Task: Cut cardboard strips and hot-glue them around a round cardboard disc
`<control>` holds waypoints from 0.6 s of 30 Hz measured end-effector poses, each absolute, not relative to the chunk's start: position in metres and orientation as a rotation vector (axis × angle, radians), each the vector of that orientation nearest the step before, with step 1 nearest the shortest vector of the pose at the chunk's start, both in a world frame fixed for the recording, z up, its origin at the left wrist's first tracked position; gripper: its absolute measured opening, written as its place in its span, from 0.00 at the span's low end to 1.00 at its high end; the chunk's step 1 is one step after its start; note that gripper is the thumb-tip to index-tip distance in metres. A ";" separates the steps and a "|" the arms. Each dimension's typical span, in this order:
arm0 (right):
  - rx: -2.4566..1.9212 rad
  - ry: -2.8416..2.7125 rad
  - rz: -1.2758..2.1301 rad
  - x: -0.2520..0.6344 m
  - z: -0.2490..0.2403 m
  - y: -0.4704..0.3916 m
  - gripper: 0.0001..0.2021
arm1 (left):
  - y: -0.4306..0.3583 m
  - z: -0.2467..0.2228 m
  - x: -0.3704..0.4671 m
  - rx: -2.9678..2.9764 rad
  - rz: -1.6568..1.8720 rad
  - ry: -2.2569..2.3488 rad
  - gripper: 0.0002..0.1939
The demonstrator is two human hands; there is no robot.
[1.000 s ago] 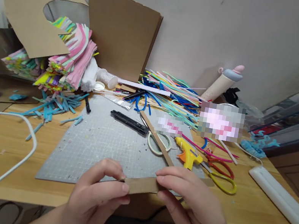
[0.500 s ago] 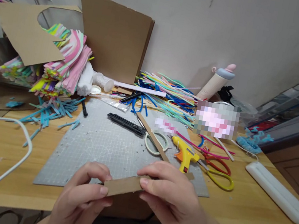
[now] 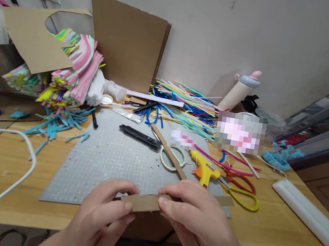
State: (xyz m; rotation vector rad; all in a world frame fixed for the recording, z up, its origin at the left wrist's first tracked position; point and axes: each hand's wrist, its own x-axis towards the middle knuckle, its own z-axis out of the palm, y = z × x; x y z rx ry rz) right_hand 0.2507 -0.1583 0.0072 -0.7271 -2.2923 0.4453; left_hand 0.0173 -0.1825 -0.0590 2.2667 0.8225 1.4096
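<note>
Between my two hands a brown cardboard strip (image 3: 146,203) is held above the near edge of the grey cutting mat (image 3: 93,165). My left hand (image 3: 104,214) pinches the strip's left end between thumb and fingers. Its right part is gripped by my right hand (image 3: 198,222), thumb on the front face. The strip looks slightly bowed. Beyond the hands, another narrow cardboard strip (image 3: 169,151) lies across a roll of pale tape (image 3: 163,156). A black utility knife (image 3: 139,136) rests on the mat, left of the tape.
Right of the mat's middle lie a yellow glue gun (image 3: 207,171) and scissors (image 3: 244,200) with red and yellow handles. Pipe cleaners (image 3: 184,101) pile up along the wall. A white cable (image 3: 26,173) loops at left; a white bar-shaped device (image 3: 307,214) lies at right.
Both hands have shifted slightly right with the cardboard strip, which now looks more bowed. More of a cardboard piece shows beyond my right hand. The view has moved a little.
</note>
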 end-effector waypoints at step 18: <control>-0.673 -2.278 0.476 0.255 0.002 -0.159 0.13 | -0.185 -0.050 0.004 2.614 0.980 0.947 0.32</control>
